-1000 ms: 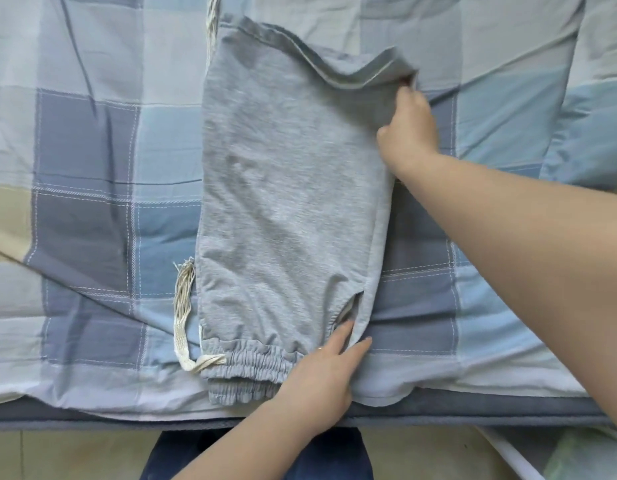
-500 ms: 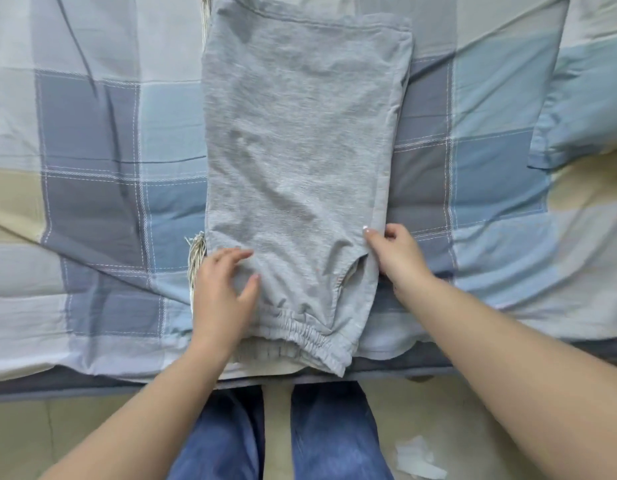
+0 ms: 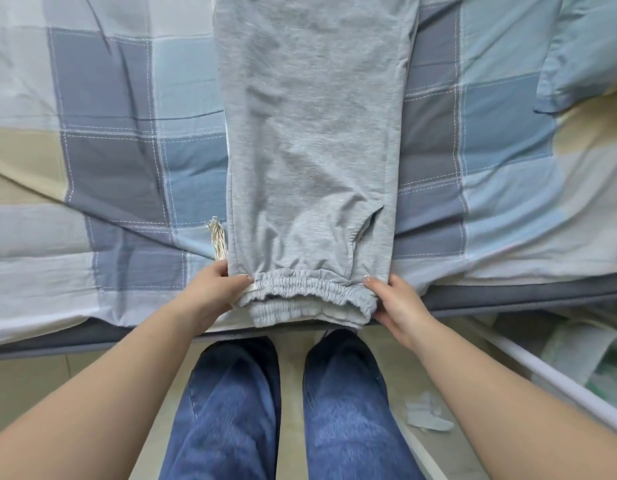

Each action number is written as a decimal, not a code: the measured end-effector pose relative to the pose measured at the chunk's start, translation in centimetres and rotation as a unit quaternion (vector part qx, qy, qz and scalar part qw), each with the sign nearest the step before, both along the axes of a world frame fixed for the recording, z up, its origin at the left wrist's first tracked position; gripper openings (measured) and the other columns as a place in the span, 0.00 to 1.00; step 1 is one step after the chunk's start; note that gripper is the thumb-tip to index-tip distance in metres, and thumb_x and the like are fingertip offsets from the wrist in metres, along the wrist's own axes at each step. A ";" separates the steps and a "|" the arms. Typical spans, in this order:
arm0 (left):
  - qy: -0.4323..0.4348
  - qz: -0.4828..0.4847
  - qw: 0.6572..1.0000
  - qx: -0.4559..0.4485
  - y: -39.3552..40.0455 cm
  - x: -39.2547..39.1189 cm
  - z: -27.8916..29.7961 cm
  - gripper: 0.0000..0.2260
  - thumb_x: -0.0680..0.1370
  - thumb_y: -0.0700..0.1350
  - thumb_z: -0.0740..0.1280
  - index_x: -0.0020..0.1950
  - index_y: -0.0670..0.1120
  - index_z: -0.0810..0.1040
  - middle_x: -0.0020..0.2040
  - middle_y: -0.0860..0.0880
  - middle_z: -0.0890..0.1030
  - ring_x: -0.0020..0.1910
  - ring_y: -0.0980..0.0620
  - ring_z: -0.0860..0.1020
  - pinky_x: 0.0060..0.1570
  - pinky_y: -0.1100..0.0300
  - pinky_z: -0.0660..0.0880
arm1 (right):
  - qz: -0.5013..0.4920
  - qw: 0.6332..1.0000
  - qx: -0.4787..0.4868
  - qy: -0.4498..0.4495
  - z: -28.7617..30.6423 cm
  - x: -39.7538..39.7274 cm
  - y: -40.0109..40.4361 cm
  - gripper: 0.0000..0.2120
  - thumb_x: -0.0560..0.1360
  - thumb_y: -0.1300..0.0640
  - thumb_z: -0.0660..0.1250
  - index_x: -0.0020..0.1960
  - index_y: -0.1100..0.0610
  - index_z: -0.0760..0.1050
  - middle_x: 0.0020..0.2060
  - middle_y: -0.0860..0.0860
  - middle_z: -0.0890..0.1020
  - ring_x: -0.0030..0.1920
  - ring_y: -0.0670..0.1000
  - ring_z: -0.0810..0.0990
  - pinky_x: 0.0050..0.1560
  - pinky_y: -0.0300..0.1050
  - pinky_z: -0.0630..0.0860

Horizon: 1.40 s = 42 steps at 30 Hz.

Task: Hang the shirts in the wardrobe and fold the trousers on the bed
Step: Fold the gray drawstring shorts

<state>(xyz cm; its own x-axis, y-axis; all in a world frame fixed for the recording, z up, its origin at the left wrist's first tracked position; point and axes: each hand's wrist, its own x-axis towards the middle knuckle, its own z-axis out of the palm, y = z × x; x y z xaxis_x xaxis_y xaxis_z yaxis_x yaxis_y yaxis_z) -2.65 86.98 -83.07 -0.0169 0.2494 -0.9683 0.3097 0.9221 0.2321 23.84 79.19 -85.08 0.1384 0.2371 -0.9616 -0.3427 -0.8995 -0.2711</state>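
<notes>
Trousers (image 3: 310, 140): grey, folded lengthwise, lying flat on the bed (image 3: 103, 143), elastic waistband (image 3: 307, 296) at the near edge
Left hand (image 3: 213, 292): grip closed on the waistband's left corner, thumb on top
Right hand (image 3: 400, 303): grip closed on the right corner, fingertips on the fabric
Drawstring (image 3: 219, 242): cream, frayed end, sticking out just beside the trousers' left side
Bedcover: blue, grey and beige checks
Person: blue jeans (image 3: 231, 410), standing at the bed edge
Floor (image 3: 424, 415): white scrap lying near the right leg
</notes>
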 end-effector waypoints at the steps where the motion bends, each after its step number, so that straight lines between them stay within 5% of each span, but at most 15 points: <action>1: 0.005 -0.018 1.000 -0.008 -0.6 0.0 0.0 0.08 0.78 0.37 0.65 0.57 0.41 0.75 0.48 0.42 0.80 0.43 0.47 0.78 0.46 0.53 0.75 | 0.004 1.000 -0.006 0.002 0.1 -0.3 -0.6 0.06 0.78 0.62 0.63 0.53 0.55 0.75 0.48 0.52 0.84 0.45 0.49 0.83 0.40 0.44 0.79; 4: 0.020 -0.038 0.999 -0.012 -2.2 0.0 -0.1 0.07 0.78 0.45 0.67 0.55 0.46 0.75 0.50 0.45 0.80 0.44 0.48 0.79 0.43 0.53 0.78 | -0.014 1.000 -0.017 0.016 0.2 -1.2 -1.6 0.07 0.79 0.62 0.62 0.54 0.55 0.75 0.48 0.52 0.84 0.44 0.49 0.84 0.35 0.41 0.79; 11: 0.029 -0.035 0.995 -0.084 -7.2 -2.4 1.4 0.16 0.77 0.47 0.69 0.60 0.38 0.74 0.51 0.37 0.82 0.43 0.44 0.82 0.46 0.48 0.81 | 0.022 0.996 -0.086 0.021 2.6 -1.6 -6.2 0.09 0.77 0.59 0.67 0.56 0.61 0.74 0.50 0.57 0.84 0.43 0.51 0.85 0.34 0.43 0.80; 14: 0.053 -0.009 0.998 -0.017 -7.6 -2.3 3.2 0.21 0.77 0.50 0.69 0.66 0.46 0.68 0.49 0.43 0.83 0.41 0.47 0.83 0.42 0.50 0.81 | -0.016 0.999 -0.048 -0.009 4.5 -1.9 -6.3 0.13 0.77 0.56 0.67 0.60 0.58 0.71 0.52 0.56 0.83 0.43 0.52 0.85 0.35 0.45 0.81; 18: 0.042 -0.064 0.988 0.137 -4.6 -2.1 6.3 0.16 0.78 0.49 0.66 0.61 0.64 0.68 0.37 0.49 0.80 0.33 0.51 0.78 0.36 0.56 0.75 | -0.002 0.998 0.051 0.025 7.5 -0.7 -3.8 0.21 0.78 0.59 0.64 0.64 0.37 0.67 0.51 0.48 0.84 0.46 0.52 0.85 0.37 0.48 0.81; 20: 0.002 -0.047 0.989 0.137 -2.2 -1.7 7.7 0.06 0.79 0.48 0.65 0.51 0.61 0.78 0.38 0.52 0.79 0.33 0.54 0.76 0.33 0.61 0.75 | 0.016 0.997 0.062 0.036 9.0 0.2 -1.6 0.15 0.79 0.59 0.63 0.63 0.43 0.73 0.46 0.49 0.85 0.41 0.49 0.85 0.34 0.44 0.80; 23: -0.087 0.038 0.991 0.089 2.6 -1.1 8.7 0.09 0.79 0.49 0.65 0.42 0.49 0.81 0.36 0.48 0.78 0.29 0.52 0.76 0.30 0.61 0.77 | 0.003 0.995 0.074 0.063 9.8 1.9 3.1 0.09 0.80 0.57 0.60 0.55 0.56 0.78 0.41 0.51 0.86 0.37 0.48 0.84 0.35 0.43 0.81; 29: -0.119 0.083 0.987 0.075 12.9 1.0 6.0 0.09 0.78 0.51 0.64 0.42 0.48 0.76 0.36 0.50 0.76 0.33 0.55 0.76 0.32 0.64 0.79 | -0.138 0.982 0.120 0.050 8.5 3.6 14.2 0.10 0.81 0.55 0.60 0.43 0.55 0.75 0.29 0.48 0.83 0.29 0.44 0.82 0.28 0.36 0.78; 37: -0.108 0.097 0.978 0.148 23.5 4.2 5.1 0.08 0.80 0.48 0.62 0.42 0.47 0.72 0.27 0.52 0.78 0.31 0.55 0.82 0.38 0.57 0.82 | -0.154 0.972 0.172 0.039 6.6 4.5 26.4 0.09 0.80 0.55 0.61 0.44 0.57 0.75 0.30 0.53 0.83 0.31 0.48 0.84 0.34 0.40 0.81; 42: -0.100 0.121 0.973 0.171 26.1 6.0 4.1 0.08 0.81 0.48 0.59 0.48 0.47 0.75 0.46 0.49 0.80 0.46 0.52 0.81 0.48 0.55 0.81 | -0.144 0.973 0.176 0.046 5.3 5.0 30.1 0.08 0.80 0.55 0.60 0.51 0.58 0.76 0.39 0.53 0.84 0.37 0.49 0.84 0.40 0.44 0.82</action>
<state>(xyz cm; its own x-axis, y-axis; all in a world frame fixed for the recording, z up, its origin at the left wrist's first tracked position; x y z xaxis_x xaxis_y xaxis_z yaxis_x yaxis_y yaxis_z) 3.36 113.12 -78.94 0.0647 0.5701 -0.8190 0.0099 0.8203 0.5718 28.87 109.33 -79.76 0.1647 0.5181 -0.8393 -0.6044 -0.6195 -0.5010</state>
